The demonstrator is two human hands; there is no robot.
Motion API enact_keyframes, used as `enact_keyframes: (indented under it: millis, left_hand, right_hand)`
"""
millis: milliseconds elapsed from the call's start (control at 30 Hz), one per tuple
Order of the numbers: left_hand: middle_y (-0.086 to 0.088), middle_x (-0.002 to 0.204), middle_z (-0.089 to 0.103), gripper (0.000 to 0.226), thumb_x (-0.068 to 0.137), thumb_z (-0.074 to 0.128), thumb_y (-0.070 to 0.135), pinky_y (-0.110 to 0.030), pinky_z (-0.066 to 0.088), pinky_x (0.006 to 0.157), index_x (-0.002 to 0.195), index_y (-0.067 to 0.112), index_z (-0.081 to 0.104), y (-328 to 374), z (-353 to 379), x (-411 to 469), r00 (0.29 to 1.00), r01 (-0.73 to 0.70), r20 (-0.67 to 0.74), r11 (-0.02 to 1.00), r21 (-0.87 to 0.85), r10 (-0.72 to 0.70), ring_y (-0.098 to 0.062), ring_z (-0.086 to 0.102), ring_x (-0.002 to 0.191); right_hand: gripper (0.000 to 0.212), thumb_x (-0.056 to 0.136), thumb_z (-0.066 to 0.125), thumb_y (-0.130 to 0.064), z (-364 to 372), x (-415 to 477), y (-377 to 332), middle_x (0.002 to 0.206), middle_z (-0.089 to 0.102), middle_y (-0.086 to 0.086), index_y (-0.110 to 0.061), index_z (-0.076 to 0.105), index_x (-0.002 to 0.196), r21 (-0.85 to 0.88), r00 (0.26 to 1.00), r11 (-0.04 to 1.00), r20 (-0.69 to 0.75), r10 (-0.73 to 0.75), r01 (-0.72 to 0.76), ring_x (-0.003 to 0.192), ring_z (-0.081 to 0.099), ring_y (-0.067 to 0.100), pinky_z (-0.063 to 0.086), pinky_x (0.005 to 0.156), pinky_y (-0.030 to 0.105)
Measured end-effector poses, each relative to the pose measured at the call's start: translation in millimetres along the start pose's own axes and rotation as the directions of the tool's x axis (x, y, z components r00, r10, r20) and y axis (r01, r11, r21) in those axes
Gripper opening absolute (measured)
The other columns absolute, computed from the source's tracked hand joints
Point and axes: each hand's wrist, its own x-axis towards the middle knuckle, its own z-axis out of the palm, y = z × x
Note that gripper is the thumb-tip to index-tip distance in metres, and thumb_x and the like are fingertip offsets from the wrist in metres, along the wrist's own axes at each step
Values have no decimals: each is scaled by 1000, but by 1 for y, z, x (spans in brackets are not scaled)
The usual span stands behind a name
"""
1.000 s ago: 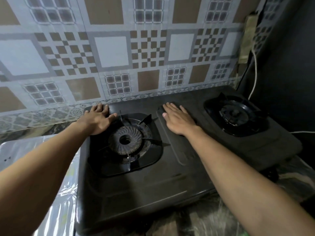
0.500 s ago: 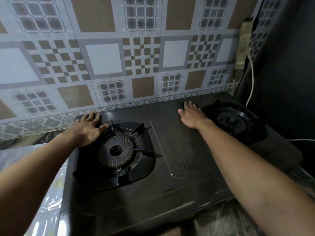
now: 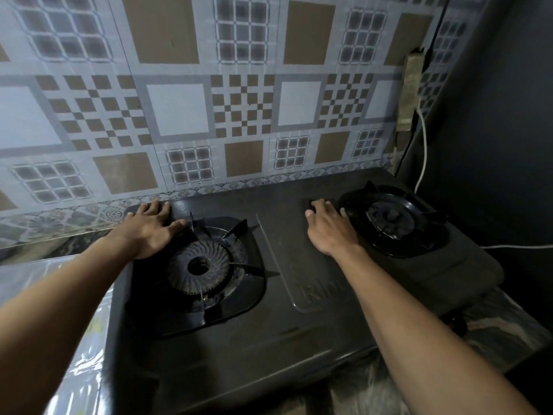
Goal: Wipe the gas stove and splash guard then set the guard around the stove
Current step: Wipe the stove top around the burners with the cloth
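Black enamel gas stove (image 3: 299, 333) filling the head view, set askew on a marbled counter (image 3: 508, 319), back edge close to the patterned tile wall (image 3: 179, 109). Left hand (image 3: 152, 229) flat on the stove's back-left corner, fingers spread and empty, thumb against the pan support of the left burner (image 3: 199, 265). Right hand (image 3: 327, 226) palm-down on the centre panel near the back edge, fingers loosely apart, gripping nothing, just beside the right burner (image 3: 392, 218). No cloth in either hand. Shiny foil-like sheet (image 3: 74, 369) lying off the stove's left edge, likely the splash guard, though not certain from here. White cable (image 3: 423, 151) hanging down the right corner behind the stove, another run trailing along the counter at the right.

Judging by the pose, probably bracing to shift or square the stove against the wall before setting the guard.

Possible trouble: uneven push from the two hands, skewing the stove further or scraping the counter; left thumb knocking the loose pan support off its seat; stove's back-right corner pinching or snagging the white cable; stove sliding onto the foil sheet and creasing it; greasy top letting a palm slip toward the burner prongs
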Motion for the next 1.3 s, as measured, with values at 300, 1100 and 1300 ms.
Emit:
enact_keyframes:
  millis: [300, 1100, 1300]
  left_hand:
    - [-7, 166, -4, 84, 94, 20, 69, -52, 7, 120, 159, 17, 5, -6, 4, 6, 1000, -5, 1, 1000, 15, 5, -26, -2, 153]
    - [-10, 166, 10, 80, 95, 15, 67, -57, 13, 117, 155, 16, 20, -8, 7, 10, 998, -46, -35, 997, 56, 48, -31, 10, 151]
    - [-16, 161, 17, 91, 83, -2, 72, -59, 20, 115, 154, 23, 26, -13, 6, 13, 990, -133, -19, 981, 139, 137, -38, 15, 148]
  right_hand:
    - [46, 107, 28, -30, 14, -12, -46, 160, 29, 12, -14, 33, 150, 77, 970, 972, 81, -227, 221, 149, 20, 25, 7, 122, 42]
    - [43, 105, 34, -29, -8, -109, 30, 146, 46, 18, -9, 38, 144, 42, 982, 987, -100, 158, -155, 135, 41, 34, 31, 107, 41]
    - [43, 105, 34, -28, -10, -77, 16, 147, 45, 20, -9, 38, 143, 37, 987, 989, -69, 145, -143, 134, 40, 36, 30, 108, 42]
